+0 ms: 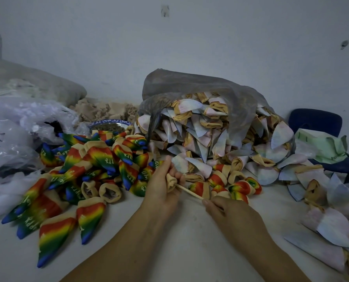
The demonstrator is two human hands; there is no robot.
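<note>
A: What colours run down the bright cones (100, 157)?
B: Rainbow bands: red, orange, yellow, green, then blue at the tip, with white letters on the green and a tan cuff
A: And the pale cones (198, 127)?
B: Washed-out pastel, pinkish and bluish, tan cuffs again. Their bag (189, 84) is smoky grey and see-through
A: The stick (189, 191)?
B: Light tan, same as the piece (171, 181)
A: The rest?
B: Chair (316, 121) dark blue, cloth (324, 145) mint green, bowl (110, 122) rim blue with white marks, table (179, 241) white, wall (169, 47) pale grey
</note>
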